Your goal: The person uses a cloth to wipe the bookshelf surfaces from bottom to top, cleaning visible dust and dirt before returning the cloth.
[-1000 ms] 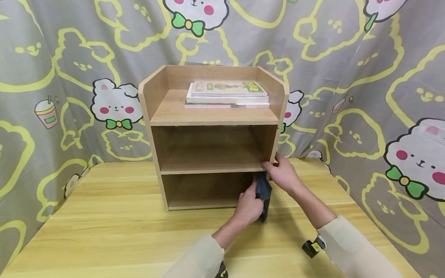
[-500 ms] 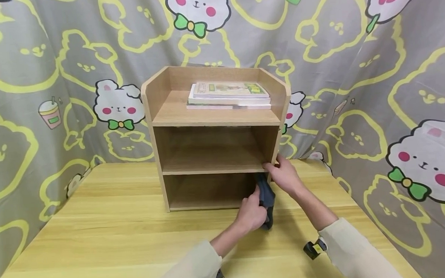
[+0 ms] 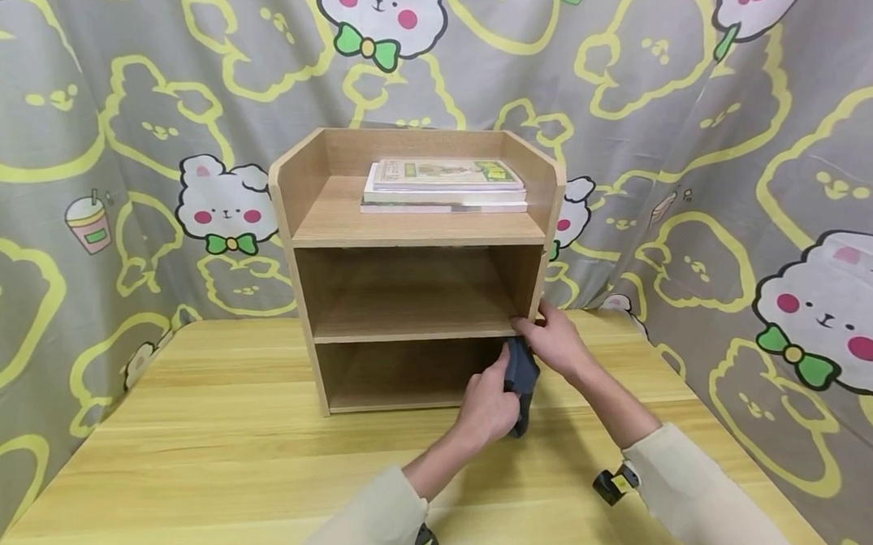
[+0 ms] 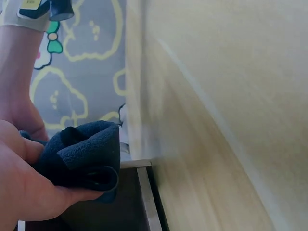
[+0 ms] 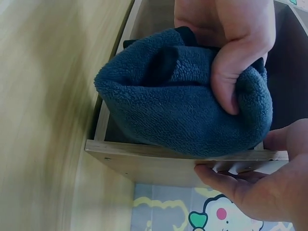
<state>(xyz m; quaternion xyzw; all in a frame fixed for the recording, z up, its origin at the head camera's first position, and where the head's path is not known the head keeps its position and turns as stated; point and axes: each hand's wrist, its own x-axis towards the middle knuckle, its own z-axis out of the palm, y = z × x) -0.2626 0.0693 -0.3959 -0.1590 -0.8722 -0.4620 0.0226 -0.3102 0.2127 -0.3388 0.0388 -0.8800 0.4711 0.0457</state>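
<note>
A small wooden shelf unit (image 3: 419, 243) stands on the table. My left hand (image 3: 486, 404) grips a folded dark blue cloth (image 3: 521, 374) at the front edge of its right side, by the lowest compartment. Up close in the right wrist view, the fuzzy cloth (image 5: 178, 115) bulges over the panel edge, with the left thumb pressed into it. Just above, my right hand (image 3: 554, 340) holds the same side panel, its thumb at the middle board and its fingers on the outer face. In the left wrist view the rolled cloth (image 4: 91, 149) hides the left fingertips.
Several books (image 3: 443, 187) lie stacked on the unit's top board. The wooden table (image 3: 233, 468) stretches in front and to both sides. A patterned grey curtain (image 3: 620, 118) hangs close behind and around it.
My left hand and the cloth dip slightly toward me along the panel's front edge, then come back up a little. The right hand keeps its hold on the panel.
</note>
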